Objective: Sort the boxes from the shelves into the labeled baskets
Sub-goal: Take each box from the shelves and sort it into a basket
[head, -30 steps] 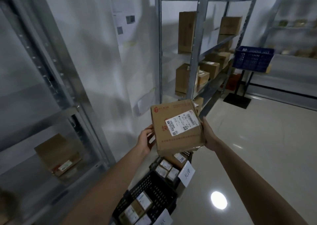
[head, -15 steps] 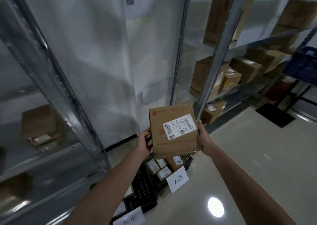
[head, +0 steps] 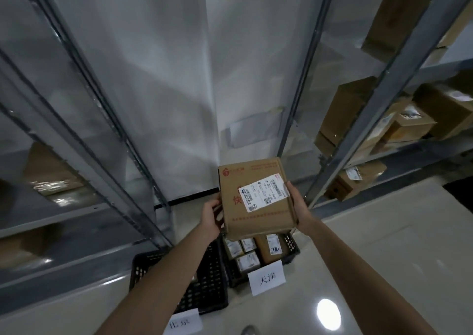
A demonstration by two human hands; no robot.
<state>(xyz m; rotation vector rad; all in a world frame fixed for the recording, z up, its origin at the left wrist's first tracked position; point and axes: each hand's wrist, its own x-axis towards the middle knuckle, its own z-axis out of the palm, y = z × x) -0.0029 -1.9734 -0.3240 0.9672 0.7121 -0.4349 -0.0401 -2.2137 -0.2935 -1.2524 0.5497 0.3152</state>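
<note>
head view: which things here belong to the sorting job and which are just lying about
Job:
brown cardboard box with white label, gripped by left hand and right hand
black plastic basket tagged 天津, holding small boxes
black plastic basket tagged 北京
brown cardboard boxes on grey metal shelves

Lying about:
white paper sheet on the wall
round light glare on the floor

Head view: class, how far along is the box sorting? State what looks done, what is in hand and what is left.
Done: several small boxes lie in the black basket marked by a white label. In hand: the left hand and right hand hold a cardboard box above that basket, not yet released. Left: shelf boxes sit on the racks at right, so sorting is far from finished.
</note>
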